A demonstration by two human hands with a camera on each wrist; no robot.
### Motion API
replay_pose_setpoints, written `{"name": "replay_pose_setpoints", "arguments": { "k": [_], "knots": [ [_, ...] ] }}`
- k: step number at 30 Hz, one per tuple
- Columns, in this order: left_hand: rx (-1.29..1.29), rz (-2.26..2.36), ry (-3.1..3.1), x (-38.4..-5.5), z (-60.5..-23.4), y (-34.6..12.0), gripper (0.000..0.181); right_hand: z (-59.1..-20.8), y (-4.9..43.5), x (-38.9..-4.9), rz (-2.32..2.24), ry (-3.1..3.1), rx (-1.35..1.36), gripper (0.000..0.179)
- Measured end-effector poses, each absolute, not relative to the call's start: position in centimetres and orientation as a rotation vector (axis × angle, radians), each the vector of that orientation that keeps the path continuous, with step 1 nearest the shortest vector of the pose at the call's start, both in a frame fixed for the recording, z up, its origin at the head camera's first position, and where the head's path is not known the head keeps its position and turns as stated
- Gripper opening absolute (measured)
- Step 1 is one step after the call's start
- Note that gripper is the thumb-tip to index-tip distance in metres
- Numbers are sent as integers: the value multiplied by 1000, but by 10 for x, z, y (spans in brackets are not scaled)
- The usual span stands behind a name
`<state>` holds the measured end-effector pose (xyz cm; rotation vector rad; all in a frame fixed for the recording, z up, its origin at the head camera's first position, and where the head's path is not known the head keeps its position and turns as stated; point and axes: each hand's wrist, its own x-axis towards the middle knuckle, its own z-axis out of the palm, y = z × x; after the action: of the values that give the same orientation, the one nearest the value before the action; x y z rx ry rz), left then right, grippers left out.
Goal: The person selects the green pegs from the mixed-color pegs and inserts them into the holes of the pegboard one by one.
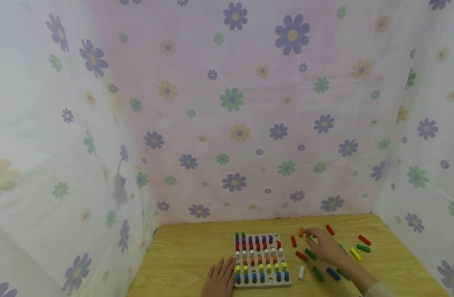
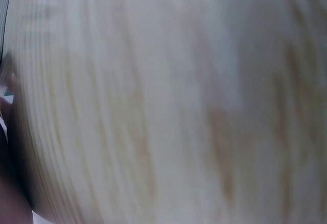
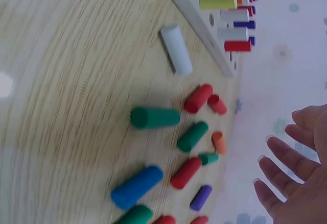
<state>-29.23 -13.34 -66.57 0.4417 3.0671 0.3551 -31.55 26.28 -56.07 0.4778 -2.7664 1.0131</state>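
A light wooden pegboard (image 1: 263, 285) holds rows of pegs: green, purple, red, white, orange, yellow and blue, with some holes bare. My left hand (image 1: 220, 279) lies with extended fingers at the board's left edge, its fingertips right beside the rim. To the right of the board, my right hand (image 1: 326, 247) hovers over loose pegs, its fingertips close to an orange peg (image 1: 301, 232). In the right wrist view the fingers of that hand are spread loosely and hold nothing. Beneath it lie a green peg (image 1: 310, 253) and a red peg (image 1: 301, 256).
More loose pegs are scattered on the wooden table (image 1: 182, 247), among them a white peg (image 1: 301, 273), a blue peg (image 1: 333, 273) and a yellow peg (image 1: 355, 254). Flower-printed sheets (image 1: 249, 144) enclose the table behind and at both sides. The left wrist view is mostly blurred wood grain.
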Motion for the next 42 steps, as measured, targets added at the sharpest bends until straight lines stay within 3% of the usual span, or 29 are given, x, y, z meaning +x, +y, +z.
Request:
{"name": "replay_pose_setpoints", "arguments": {
  "k": [28, 42],
  "knots": [
    [433, 387, 3083, -290, -667, -133, 69, -581, 386, -295, 744, -2798, 169, 39],
    [451, 365, 3094, -291, -667, -133, 64, -603, 421, -298, 753, -2952, -26, 48]
  ]
}}
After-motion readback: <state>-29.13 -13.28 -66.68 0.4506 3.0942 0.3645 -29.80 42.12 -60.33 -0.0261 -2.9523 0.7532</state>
